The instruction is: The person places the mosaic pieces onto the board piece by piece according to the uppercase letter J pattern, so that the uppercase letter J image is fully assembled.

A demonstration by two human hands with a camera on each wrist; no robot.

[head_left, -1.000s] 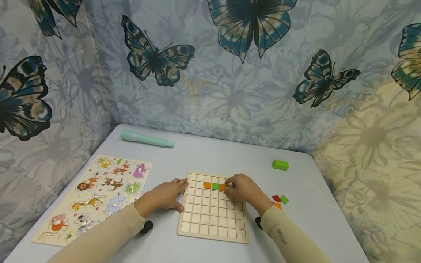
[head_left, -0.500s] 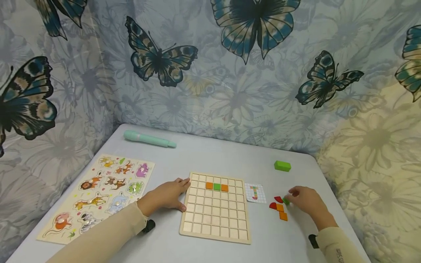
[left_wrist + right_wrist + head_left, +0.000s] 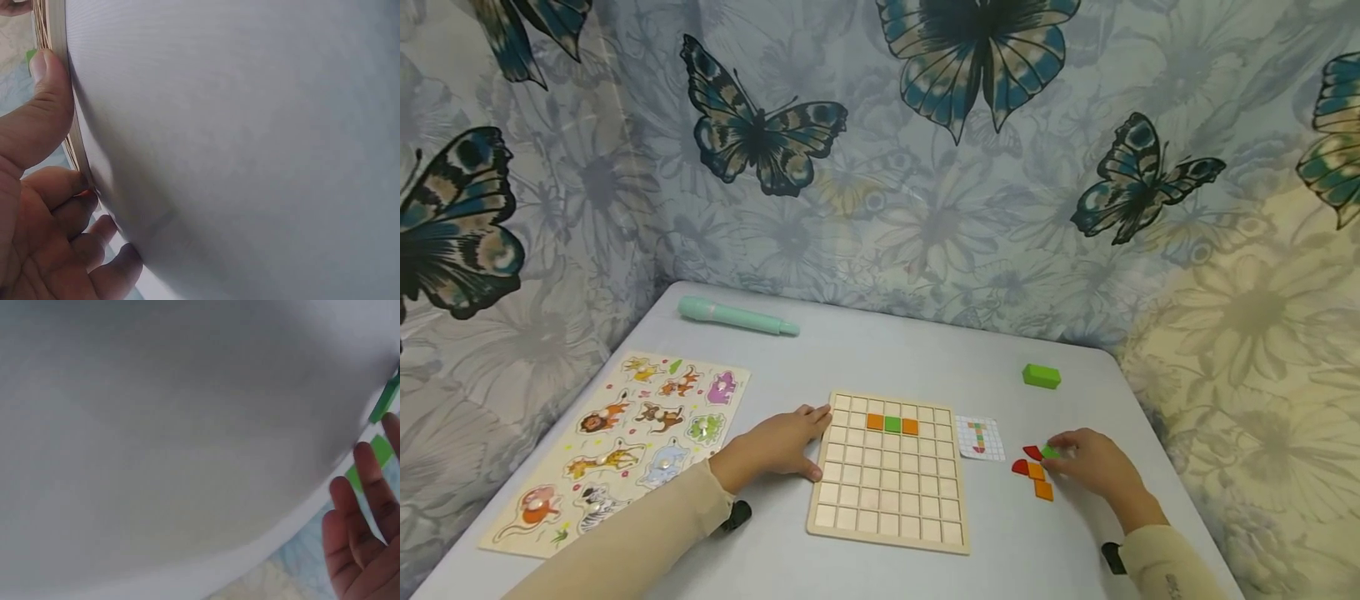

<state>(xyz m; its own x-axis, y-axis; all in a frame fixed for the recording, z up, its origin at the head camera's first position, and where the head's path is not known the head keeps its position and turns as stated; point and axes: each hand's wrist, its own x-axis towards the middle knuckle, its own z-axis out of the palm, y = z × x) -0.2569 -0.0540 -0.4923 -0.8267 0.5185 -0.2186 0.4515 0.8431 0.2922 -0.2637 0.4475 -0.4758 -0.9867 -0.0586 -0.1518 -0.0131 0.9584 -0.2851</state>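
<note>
My left hand [image 3: 778, 444] rests at the left edge of a pale wooden grid board [image 3: 880, 504], thumb and fingers spread along it. The left wrist view shows its thumb [image 3: 53, 112] against the board's edge [image 3: 57, 31]. In one upper row of the board lie an orange tile [image 3: 876, 422], a green tile [image 3: 892, 424] and another orange tile [image 3: 910, 427]. To the right, my right hand [image 3: 1093, 467] pinches a loose green square tile [image 3: 1049, 451] between thumb and index finger on the table. In the right wrist view this tile [image 3: 384, 403] is at the fingertips; the thumb is hidden.
Two red pieces [image 3: 1021, 467] and two orange tiles [image 3: 1043, 490] lie beside the right hand. A pattern card [image 3: 988, 437] adjoins the board. Behind are a green block [image 3: 1041, 376] and a mint-green stick-shaped object [image 3: 737, 317]; an animal puzzle board [image 3: 568, 442] lies left.
My right hand has moved right from the board to the loose green tile, uncovering the card and the second orange tile on the board. The left hand has stayed at the board's edge.
</note>
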